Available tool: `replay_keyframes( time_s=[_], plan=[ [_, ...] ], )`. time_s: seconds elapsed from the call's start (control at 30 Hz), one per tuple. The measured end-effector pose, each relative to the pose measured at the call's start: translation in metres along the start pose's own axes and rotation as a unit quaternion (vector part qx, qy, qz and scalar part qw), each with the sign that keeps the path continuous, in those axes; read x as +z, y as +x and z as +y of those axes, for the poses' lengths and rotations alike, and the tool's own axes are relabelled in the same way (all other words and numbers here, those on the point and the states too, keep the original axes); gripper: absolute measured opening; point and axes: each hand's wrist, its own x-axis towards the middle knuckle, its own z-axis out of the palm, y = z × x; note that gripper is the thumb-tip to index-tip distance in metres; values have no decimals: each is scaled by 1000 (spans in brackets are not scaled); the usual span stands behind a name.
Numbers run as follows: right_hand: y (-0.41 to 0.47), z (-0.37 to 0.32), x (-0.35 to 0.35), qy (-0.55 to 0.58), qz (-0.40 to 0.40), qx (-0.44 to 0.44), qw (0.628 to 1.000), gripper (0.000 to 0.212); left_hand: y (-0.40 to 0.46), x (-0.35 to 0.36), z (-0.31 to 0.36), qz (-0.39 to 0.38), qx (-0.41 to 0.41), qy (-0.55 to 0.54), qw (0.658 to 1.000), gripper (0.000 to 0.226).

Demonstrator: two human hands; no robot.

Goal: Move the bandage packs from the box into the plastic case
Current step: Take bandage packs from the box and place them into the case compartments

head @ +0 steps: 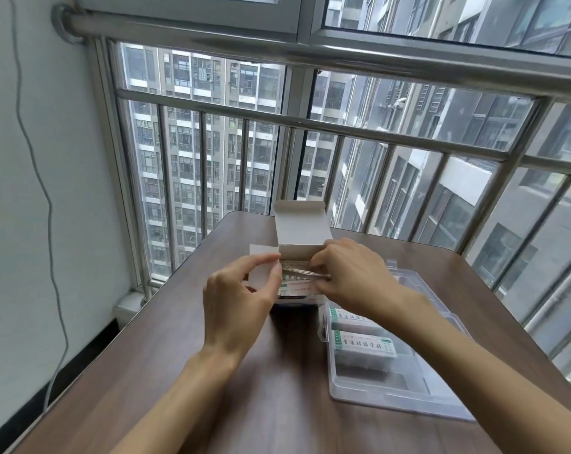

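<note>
Bandage packs (299,271) stand on edge in the open cardboard box (299,224) on the wooden table (277,371), their top edges running left to right between the fingertips of both hands. The right hand (349,273) reaches in from the right with its fingers curled, pinching the tops of the packs, while the left hand (238,299) holds the box's left side flap between thumb and forefinger. Two more packs (362,344) lie flat, lengthwise left to right, in the clear plastic case (392,391) just right of the box.
</note>
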Motion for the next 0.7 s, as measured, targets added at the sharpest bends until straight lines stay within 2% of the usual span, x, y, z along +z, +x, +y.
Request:
replay_keyframes(
  time_s=[0.23, 0.3, 0.4, 0.5, 0.57, 0.7],
  plan=[
    [1, 8, -11, 161, -54, 40, 985, 16, 2, -1, 1, -3, -18, -9, 1000, 14],
    [1, 9, -12, 189, -45, 37, 980, 16, 2, -2, 0, -7, -28, -25, 999, 15],
    [2, 7, -9, 127, -36, 17, 991, 18, 2, -2, 2, -21, -63, -66, 996, 23],
    [4, 6, -7, 86, -51, 13, 995, 30, 3, 0, 1, -32, -95, -95, 990, 33],
    [7, 10, -8, 136, -44, 26, 989, 36, 4, 0, -2, -33, -112, -121, 986, 35],
    [10, 16, -13, 279, -6, 57, 959, 24, 8, 0, -4, -21, -156, -191, 969, 36]
  ],
)
